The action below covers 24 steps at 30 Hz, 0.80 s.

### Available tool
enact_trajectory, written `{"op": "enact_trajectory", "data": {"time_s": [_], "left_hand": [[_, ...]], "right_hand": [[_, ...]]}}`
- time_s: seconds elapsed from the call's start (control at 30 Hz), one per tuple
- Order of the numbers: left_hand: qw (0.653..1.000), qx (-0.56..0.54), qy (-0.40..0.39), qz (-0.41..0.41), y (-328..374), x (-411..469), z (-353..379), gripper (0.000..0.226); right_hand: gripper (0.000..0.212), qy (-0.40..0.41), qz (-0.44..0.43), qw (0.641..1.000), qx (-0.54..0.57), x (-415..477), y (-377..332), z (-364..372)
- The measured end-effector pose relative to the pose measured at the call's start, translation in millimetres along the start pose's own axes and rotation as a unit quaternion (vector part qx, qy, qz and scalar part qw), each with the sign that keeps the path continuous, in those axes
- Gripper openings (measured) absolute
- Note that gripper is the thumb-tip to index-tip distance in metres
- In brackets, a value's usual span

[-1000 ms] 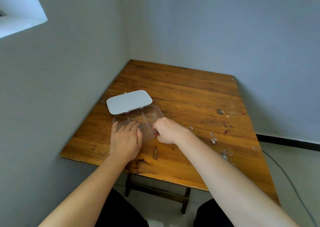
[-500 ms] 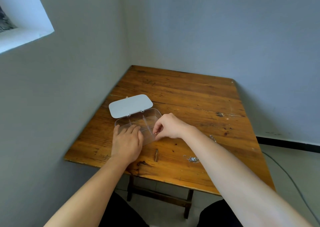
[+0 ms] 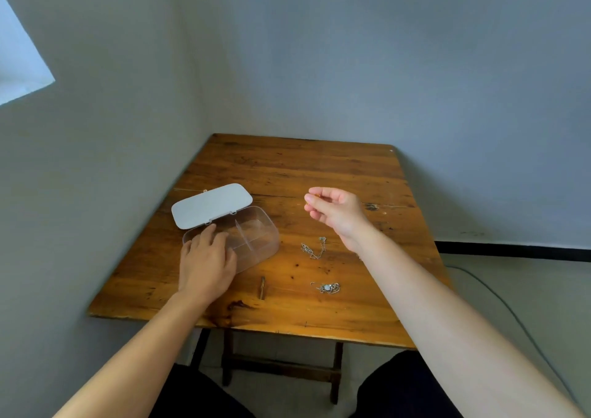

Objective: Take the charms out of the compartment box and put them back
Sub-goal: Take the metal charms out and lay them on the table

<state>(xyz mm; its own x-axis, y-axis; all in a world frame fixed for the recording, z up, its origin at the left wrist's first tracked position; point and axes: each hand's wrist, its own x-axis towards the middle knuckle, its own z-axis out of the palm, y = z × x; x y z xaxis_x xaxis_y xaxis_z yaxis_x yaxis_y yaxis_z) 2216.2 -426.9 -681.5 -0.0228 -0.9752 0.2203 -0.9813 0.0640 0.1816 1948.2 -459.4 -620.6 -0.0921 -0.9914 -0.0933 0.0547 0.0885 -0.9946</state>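
A clear plastic compartment box (image 3: pixel 256 242) lies on the wooden table (image 3: pixel 319 168) with its grey lid (image 3: pixel 211 205) folded open behind it. My left hand (image 3: pixel 206 261) rests flat on the box's near left corner and covers that part. My right hand (image 3: pixel 335 210) is raised above the table to the right of the box, its fingertips pinched on a tiny orange charm (image 3: pixel 315 197). A silver chain charm (image 3: pixel 313 248) lies on the table under that hand. A silver charm with a pale stone (image 3: pixel 327 287) lies nearer to me.
A dark gouge (image 3: pixel 262 287) marks the table near its front edge. Grey walls close in on the left and behind. A cable (image 3: pixel 499 302) runs on the floor at the right. My dark-clad knees sit below the table's front edge.
My right hand has left the box and lifted up and to the right with the tiny charm pinched in it. The silver charms on the table have come into view. The left hand stayed on the box.
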Motion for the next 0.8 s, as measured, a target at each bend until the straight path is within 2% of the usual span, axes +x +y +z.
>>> {"op": "enact_trajectory", "data": {"time_s": [0.07,0.17,0.3,0.4,0.47,0.57,0.67,0.8], "left_hand": [[0.998,-0.017,0.054,0.012,14.9,0.1,-4.8,0.038],[0.99,-0.049,0.099,0.088,47.8,-0.6,-2.6,0.034],[0.975,-0.052,0.085,0.198,87.7,-4.2,19.5,0.03],[0.968,-0.044,0.05,0.243,107.7,-13.2,41.6,0.03],[0.967,-0.054,0.023,0.248,111.3,-19.4,53.1,0.031],[0.976,-0.085,-0.001,0.199,107.9,-18.8,59.2,0.033],[0.98,-0.081,-0.012,0.183,107.6,-17.9,59.6,0.033],[0.979,-0.09,-0.006,0.182,108.8,-17.9,59.6,0.032]], "right_hand": [[0.013,0.04,0.007,0.999,0.002,2.9,2.5,-20.2],[0.015,0.095,0.031,0.994,-0.035,8.4,12.6,-48.0],[0.028,0.149,0.053,0.978,-0.135,9.0,31.6,-76.6],[0.034,0.162,0.036,0.936,-0.31,1.6,45.8,-89.5],[0.037,0.149,0.03,0.911,-0.382,-4.1,56.9,-93.4],[0.041,0.118,0.036,0.894,-0.43,-10.4,69.9,-97.2],[0.043,0.106,0.03,0.895,-0.432,-13.4,73.2,-99.6],[0.042,0.114,-0.025,0.892,-0.437,-21.5,68.4,-98.5]]}}
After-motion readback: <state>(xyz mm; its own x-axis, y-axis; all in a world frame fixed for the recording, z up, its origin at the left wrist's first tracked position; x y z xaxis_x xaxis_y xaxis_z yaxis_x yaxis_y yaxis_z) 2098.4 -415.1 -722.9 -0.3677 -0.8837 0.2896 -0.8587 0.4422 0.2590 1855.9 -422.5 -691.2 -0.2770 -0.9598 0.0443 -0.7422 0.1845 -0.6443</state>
